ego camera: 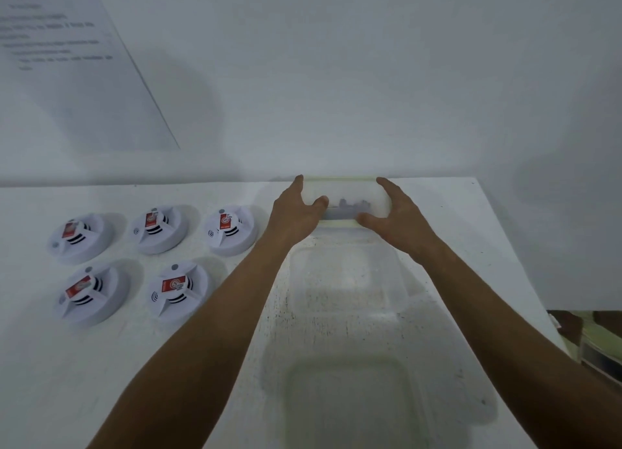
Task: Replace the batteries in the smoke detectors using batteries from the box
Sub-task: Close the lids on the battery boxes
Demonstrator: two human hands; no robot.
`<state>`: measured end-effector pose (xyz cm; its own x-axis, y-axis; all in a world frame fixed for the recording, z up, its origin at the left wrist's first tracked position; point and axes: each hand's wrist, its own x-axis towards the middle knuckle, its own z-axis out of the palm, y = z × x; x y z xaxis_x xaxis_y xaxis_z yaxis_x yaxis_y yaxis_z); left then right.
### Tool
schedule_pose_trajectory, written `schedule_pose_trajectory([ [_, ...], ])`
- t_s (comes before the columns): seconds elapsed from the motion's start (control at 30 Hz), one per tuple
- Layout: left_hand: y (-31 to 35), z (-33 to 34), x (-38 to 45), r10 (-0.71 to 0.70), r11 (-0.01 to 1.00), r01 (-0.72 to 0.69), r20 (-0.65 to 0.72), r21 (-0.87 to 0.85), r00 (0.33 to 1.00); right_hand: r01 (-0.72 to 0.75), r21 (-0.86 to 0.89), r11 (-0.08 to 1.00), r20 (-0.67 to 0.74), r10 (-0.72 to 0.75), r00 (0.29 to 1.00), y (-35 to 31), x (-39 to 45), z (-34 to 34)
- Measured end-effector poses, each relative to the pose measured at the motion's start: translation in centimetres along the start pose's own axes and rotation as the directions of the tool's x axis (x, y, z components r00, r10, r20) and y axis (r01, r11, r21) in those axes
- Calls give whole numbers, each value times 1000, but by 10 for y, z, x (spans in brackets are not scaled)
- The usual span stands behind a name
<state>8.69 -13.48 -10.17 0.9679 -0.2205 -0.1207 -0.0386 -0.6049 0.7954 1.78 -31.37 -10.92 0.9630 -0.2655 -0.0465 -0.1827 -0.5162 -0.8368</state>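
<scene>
- While I am reaching both arms forward over the white tabletop [471,233], my left hand [296,218] and my right hand [399,212] are gripping the two ends of the box [346,196], which is standing at the far edge of the tabletop, close against the wall [336,78].
- My left hand is curling its fingers around the far-left corner of the box, with the thumb pressing on the near side.
- My right hand is holding the right end in the same manner, fingers going along the far edge and thumb lying on the near rim.
- Dark shapes are showing dimly through the box's cloudy side; I cannot tell what they are.
- Five smoke detectors are sitting to the left of my arms: three in a far row [80,236], [158,228], [230,229] and two in a near row [89,293], [176,288], each well apart from the box.
- Each detector is lying with a red label facing up.
- Two clear containers are lying between my forearms, one nearer the box [346,273] and one closer to me [353,401].
- A printed sheet [67,61] is hanging on the wall at upper left, its text too blurred to read.
</scene>
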Motion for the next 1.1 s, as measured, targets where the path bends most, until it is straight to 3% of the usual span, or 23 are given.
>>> schedule_pose_trajectory([
  [0.2, 7, -18, 2, 57, 994, -66, 99, 88, 993, 75, -37, 996, 67, -72, 995, -1, 10, -20],
  [0.33, 14, -35, 16, 131, 928, -257, 409, 271, 903, 135, -125, 983, 256, -99, 962, -6, 28, -27],
  [0.4, 12, -34, 25, 135, 860, -341, 476, 379, 869, 168, -199, 965, 341, -93, 936, -6, 35, -25],
  [0.7, 6, -25, 48, 164, 772, -396, 447, 496, 879, 217, -222, 951, 354, -128, 926, 9, 52, -17],
  [1.1, 3, -17, 52, 183, 801, -389, 433, 455, 883, 197, -163, 967, 325, -137, 936, 12, 62, -13],
])
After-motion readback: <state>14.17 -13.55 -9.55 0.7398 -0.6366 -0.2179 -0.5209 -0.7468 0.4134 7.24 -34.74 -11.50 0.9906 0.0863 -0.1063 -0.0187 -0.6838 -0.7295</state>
